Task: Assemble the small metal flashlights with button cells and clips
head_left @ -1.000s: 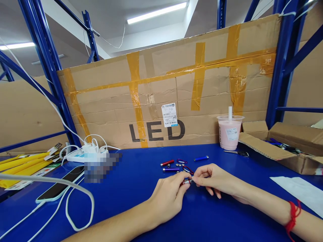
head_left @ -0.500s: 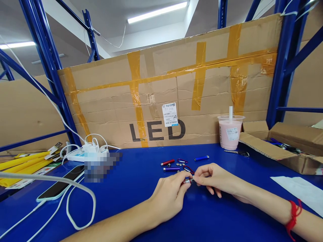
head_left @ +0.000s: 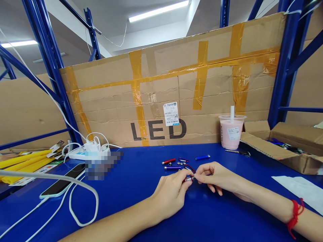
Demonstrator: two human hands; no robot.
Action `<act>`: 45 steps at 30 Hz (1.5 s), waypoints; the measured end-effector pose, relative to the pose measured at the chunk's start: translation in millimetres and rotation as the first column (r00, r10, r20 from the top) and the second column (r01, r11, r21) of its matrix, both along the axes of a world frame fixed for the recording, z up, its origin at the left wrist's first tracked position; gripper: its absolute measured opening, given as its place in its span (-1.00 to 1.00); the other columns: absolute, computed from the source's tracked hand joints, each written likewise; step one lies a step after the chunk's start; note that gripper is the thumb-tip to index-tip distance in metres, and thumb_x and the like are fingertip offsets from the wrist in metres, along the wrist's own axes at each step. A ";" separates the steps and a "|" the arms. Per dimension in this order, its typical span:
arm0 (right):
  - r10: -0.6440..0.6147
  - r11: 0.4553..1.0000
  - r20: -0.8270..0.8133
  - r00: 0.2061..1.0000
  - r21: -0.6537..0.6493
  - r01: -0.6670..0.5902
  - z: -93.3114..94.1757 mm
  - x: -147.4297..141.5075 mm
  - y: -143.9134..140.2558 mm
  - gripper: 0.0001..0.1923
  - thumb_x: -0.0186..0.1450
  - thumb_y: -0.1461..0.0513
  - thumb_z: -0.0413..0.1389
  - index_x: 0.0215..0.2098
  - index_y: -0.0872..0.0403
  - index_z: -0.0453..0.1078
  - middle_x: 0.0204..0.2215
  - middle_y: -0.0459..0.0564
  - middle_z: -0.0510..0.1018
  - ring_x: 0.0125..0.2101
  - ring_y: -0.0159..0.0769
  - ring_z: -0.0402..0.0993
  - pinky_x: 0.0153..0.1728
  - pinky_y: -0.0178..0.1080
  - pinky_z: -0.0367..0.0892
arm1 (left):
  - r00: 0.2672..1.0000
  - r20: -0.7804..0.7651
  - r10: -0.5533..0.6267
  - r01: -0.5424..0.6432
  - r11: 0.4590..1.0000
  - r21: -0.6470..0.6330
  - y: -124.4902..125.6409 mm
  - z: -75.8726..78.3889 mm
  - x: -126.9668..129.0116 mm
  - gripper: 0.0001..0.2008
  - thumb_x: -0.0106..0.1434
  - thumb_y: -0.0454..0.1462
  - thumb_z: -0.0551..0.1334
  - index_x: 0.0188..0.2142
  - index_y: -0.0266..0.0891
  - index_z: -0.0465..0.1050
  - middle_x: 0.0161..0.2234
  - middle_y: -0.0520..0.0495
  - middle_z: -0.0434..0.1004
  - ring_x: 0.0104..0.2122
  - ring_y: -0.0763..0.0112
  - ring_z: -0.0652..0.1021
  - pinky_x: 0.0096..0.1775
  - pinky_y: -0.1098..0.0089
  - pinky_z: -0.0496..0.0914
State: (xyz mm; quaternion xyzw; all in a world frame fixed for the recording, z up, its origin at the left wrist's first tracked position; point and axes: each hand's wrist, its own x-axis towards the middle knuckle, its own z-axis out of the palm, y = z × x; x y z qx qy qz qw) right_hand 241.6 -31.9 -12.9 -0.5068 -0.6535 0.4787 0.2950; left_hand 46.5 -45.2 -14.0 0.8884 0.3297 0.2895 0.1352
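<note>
A small red torch sits pinched between both hands just above the blue tabletop, near the loose parts behind it. The left hand clamps its fingers on the red barrel, and the right hand closes thumb and forefinger on the silvery end, so both sets of fingers are shut on the one torch. Its long axis lies nearly level, running left to right, and slightly up toward the right, with the metal end pointing at the right hand. This looks like the step of fitting or twisting the end cap onto the barrel; the next move likely calls for a steady barrel and a careful turn, keeping the two pieces in line so the thread does not cross. Just behind the torch lie a red clip, a purple torch, button cells, a red torch and, further right, a blue torch. Well behind and to the right of the torch stands a pink drink beside an open carton. Far left of the torch lie a phone, white cable and a power strip.
</note>
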 end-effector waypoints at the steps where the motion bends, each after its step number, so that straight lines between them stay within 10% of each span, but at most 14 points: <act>1: -0.004 1.000 0.002 1.000 -0.003 0.004 0.7 -0.5 -0.5 -0.53 0.01 -0.08 0.18 -0.44 0.18 0.34 -0.70 -0.19 0.27 -0.74 -0.62 0.14 -0.80 -0.56 0.12 | 1.000 0.001 0.001 -0.001 1.000 0.000 0.1 0.0 0.1 -0.84 0.30 -0.33 -0.02 -0.16 -0.13 0.26 -0.32 0.09 0.45 -0.42 0.51 0.45 -0.36 0.52 0.25; 45: 0.050 0.998 0.040 0.998 0.023 -0.050 2.9 -0.4 -3.8 -0.58 0.04 -0.04 0.16 -0.43 0.19 0.40 -0.60 -0.08 0.40 -0.73 -0.59 0.22 -0.77 -0.53 0.16 | 0.993 0.011 -0.115 0.115 0.992 -0.059 2.4 -2.0 -2.8 -0.83 0.32 -0.33 -0.05 -0.15 -0.16 0.25 -0.33 0.08 0.43 -0.40 0.53 0.43 -0.34 0.53 0.25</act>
